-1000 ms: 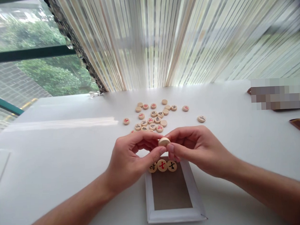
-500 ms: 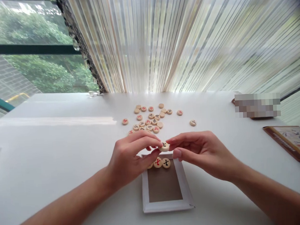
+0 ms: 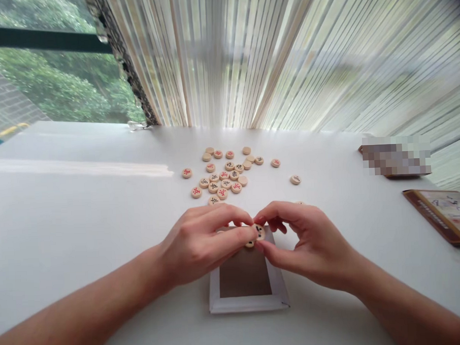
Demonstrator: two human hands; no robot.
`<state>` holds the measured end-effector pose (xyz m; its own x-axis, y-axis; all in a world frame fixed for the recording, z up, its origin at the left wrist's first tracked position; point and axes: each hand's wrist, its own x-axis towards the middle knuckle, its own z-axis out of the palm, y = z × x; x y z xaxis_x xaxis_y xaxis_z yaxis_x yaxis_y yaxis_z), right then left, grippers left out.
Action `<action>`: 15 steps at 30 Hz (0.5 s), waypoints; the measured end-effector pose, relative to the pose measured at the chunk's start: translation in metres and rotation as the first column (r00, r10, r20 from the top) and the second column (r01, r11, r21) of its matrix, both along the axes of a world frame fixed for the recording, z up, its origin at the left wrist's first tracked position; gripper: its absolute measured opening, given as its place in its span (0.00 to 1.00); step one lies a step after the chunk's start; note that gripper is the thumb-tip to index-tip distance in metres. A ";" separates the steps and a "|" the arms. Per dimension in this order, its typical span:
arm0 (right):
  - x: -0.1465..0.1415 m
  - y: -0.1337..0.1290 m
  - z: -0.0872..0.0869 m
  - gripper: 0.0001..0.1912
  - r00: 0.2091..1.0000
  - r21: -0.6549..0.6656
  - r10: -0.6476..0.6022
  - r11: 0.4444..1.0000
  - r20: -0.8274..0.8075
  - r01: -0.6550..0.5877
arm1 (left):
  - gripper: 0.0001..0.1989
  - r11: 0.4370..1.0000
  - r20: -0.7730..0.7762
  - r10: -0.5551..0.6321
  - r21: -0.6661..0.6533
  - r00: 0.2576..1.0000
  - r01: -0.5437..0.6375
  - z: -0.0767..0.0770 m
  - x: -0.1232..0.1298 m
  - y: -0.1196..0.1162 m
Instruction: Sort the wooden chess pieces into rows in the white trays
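At the far right of the row inside a shallow box (image 3: 216,290) is a round wooden Chinese chess piece (image 3: 260,232) with a black character. My right hand (image 3: 303,235) pinches it between thumb and forefinger. The thumb and fingertips of my left hand (image 3: 202,237) touch its left side, and that hand covers most of the row. Below the left thumb, the edge of another chess piece (image 3: 250,244) peeks out. The box has white walls and a brown bottom, its lower part bare.
Several loose chess pieces (image 3: 226,184), marked red or black or plain-faced, lie scattered beyond the hands. One piece (image 3: 295,180) sits apart to the right. A brown printed box lid (image 3: 445,214) and a blurred-out item (image 3: 397,157) lie at the right. Stringed curtains (image 3: 225,66) hang behind the white table.
The chess piece has gone down from above the box's far edge to the right end of the row. Both hands moved with it, and my right hand now grips it. The view tilted slightly.
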<state>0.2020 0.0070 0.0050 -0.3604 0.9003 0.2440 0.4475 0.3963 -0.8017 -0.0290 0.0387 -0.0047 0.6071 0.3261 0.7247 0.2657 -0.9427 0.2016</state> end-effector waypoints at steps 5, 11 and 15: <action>0.007 0.000 -0.003 0.08 0.997 0.105 -0.005 0.994 0.080 -0.004 | 0.11 0.993 0.063 0.008 -0.115 0.998 -0.001 0.000 -0.001 0.002; 0.012 0.002 -0.011 0.09 0.990 0.205 0.042 0.976 0.134 -0.069 | 0.14 0.981 0.163 0.122 -0.170 0.979 -0.093 0.002 -0.007 0.013; 0.010 0.002 -0.016 0.08 0.976 0.242 0.060 0.964 0.210 -0.112 | 0.13 0.983 0.131 0.108 -0.164 0.985 -0.085 -0.002 -0.007 0.013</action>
